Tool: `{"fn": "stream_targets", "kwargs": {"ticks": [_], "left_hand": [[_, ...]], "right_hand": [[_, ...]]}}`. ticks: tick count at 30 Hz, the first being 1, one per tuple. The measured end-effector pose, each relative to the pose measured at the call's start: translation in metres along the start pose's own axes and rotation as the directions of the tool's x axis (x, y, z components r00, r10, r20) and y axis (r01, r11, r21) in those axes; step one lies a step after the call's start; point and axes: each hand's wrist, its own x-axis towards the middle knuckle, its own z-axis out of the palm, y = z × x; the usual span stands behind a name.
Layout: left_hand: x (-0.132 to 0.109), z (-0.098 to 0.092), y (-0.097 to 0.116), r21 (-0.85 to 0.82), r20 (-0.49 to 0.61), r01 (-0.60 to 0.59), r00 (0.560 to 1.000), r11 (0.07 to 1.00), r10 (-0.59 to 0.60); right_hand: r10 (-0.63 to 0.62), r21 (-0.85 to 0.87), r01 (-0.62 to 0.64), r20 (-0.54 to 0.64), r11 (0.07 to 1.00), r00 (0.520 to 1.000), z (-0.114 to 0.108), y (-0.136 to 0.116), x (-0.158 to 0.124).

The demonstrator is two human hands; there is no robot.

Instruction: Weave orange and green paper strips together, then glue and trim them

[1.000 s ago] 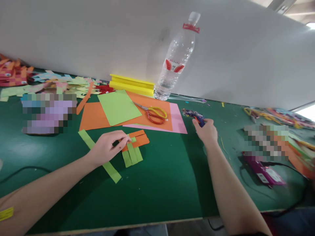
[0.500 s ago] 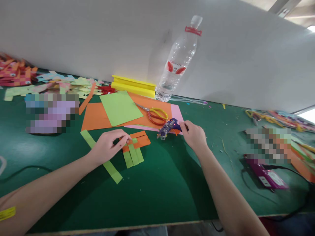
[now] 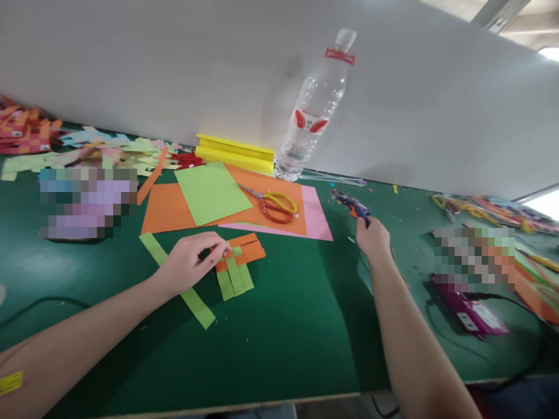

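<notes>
My left hand (image 3: 192,260) pinches the upper left corner of a small woven piece (image 3: 238,270) of orange and green paper strips. A loose green strip (image 3: 198,307) passes under that wrist, slanting across the table. Over to the right, my right hand (image 3: 373,237) is closed round the handle of a dark blue glue gun (image 3: 354,205), whose nozzle points up and left. Scissors (image 3: 279,208) with yellow and red handles rest on orange paper (image 3: 166,209), beside a green sheet (image 3: 212,195). Pink paper (image 3: 318,218) sticks out at the right.
Against the wall stand a plastic bottle (image 3: 312,110) and a yellow folded piece (image 3: 236,156). Paper scraps (image 3: 91,152) and woven orange-red pieces (image 3: 26,131) lie at the back left. A purple power strip (image 3: 471,311) with a black cable is at the right, near paper strips (image 3: 535,291).
My right hand has moved right with the glue gun, away from the scissors and papers, uncovering more of the pink sheet. My left hand still holds the woven piece.
</notes>
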Motion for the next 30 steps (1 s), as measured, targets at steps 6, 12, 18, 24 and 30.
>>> {"fn": "stream_targets", "kwargs": {"ticks": [6, 12, 18, 24, 30], "left_hand": [[0.001, 0.001, 0.001, -0.011, 0.017, 0.001, 1.000, 1.000, -0.001], [0.002, 0.002, -0.001, 0.015, 0.008, -0.026, 1.000, 1.000, 0.026], [0.003, 0.003, 0.000, 0.046, 0.010, -0.036, 0.999, 0.998, 0.036], [0.000, 0.003, 0.001, 0.077, 0.023, -0.046, 0.999, 0.996, 0.045], [-0.001, 0.001, 0.000, 0.124, -0.026, -0.079, 0.996, 0.989, 0.083]], "right_hand": [[0.252, -0.128, -0.262, -0.091, 0.956, 0.963, 0.016, -0.012, -0.003], [0.039, -0.152, -0.061, -0.140, 0.987, 0.989, 0.021, -0.064, -0.012], [-0.345, -0.027, 0.346, 0.012, 0.938, 0.938, 0.031, -0.127, -0.025], [-0.410, 0.053, 0.408, 0.208, 0.911, 0.888, 0.047, -0.158, -0.015], [-0.184, -0.070, 0.221, 0.346, 0.973, 0.920, 0.055, -0.175, 0.018]]}}
